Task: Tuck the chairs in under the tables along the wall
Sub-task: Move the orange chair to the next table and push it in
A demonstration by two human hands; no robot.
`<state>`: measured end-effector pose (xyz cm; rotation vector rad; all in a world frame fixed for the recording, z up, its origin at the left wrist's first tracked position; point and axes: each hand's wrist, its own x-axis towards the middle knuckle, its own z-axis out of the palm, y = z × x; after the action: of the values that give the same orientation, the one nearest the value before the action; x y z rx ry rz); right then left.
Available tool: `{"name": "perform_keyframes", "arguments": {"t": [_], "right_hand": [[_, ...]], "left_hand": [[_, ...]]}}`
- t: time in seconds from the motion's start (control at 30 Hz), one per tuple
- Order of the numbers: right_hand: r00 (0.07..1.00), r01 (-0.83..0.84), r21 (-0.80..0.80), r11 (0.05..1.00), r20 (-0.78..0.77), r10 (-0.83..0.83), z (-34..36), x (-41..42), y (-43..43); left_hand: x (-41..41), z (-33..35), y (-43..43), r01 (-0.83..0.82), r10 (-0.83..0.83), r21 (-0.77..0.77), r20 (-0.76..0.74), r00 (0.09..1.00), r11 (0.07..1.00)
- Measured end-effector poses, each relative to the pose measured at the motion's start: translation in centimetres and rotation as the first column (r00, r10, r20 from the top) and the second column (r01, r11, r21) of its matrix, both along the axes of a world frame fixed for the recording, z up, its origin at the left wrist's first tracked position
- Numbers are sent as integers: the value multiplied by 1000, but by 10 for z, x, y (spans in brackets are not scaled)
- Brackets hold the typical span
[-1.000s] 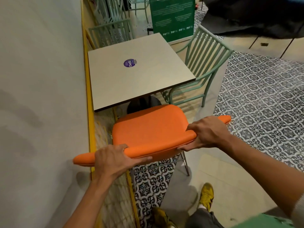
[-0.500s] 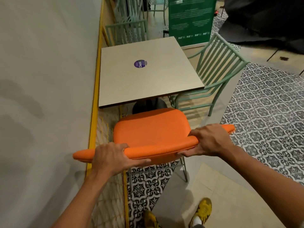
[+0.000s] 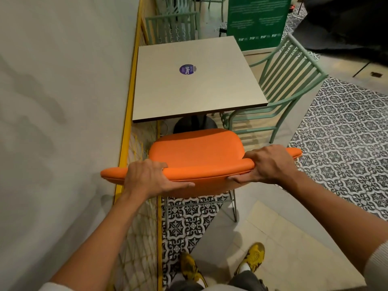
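An orange padded chair (image 3: 197, 150) on thin metal legs faces a square beige table (image 3: 189, 91) that stands against the wall. Its seat front lies just short of the table's near edge, close to the black pedestal base (image 3: 194, 123). My left hand (image 3: 147, 177) grips the left part of the curved orange backrest, thumb along its back. My right hand (image 3: 266, 164) grips the right part the same way. A purple round sticker (image 3: 186, 69) lies on the tabletop.
A grey wall (image 3: 63, 101) with a yellow rail (image 3: 128, 106) runs along the left. A green slatted chair (image 3: 279, 89) stands at the table's right side, another green chair (image 3: 172, 28) beyond it. A green sign board (image 3: 258, 19) is behind. My yellow shoes (image 3: 252, 257) are below.
I have stepped forward and the orange chair has slid toward the table, its seat now nearer the table's edge. Both hands keep their grip on the backrest.
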<state>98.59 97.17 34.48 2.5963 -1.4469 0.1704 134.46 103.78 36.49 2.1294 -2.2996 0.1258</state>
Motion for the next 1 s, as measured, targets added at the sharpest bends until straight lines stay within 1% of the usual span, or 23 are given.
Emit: {"name": "perform_keyframes", "arguments": {"t": [0.23, 0.33, 0.6, 0.87, 1.0], "right_hand": [[1000, -3, 9, 1000, 11, 3, 7, -2, -7], [999, 5, 20, 1000, 35, -6, 6, -2, -8], [999, 22, 56, 998, 28, -24, 3, 1, -1], [998, 45, 48, 998, 50, -48, 5, 5, 0], [997, 44, 48, 998, 67, -47, 6, 9, 3]], "left_hand": [[-4, -3, -5, 3, -2, -36, 18, 1000, 999], [-1, -4, -7, 14, -14, -19, 15, 1000, 1000], [4, -7, -1, 38, -38, -16, 0, 999, 999], [10, -6, -7, 94, -96, -60, -18, 995, 994], [17, -8, -9, 121, -121, -42, -1, 993, 992]]}}
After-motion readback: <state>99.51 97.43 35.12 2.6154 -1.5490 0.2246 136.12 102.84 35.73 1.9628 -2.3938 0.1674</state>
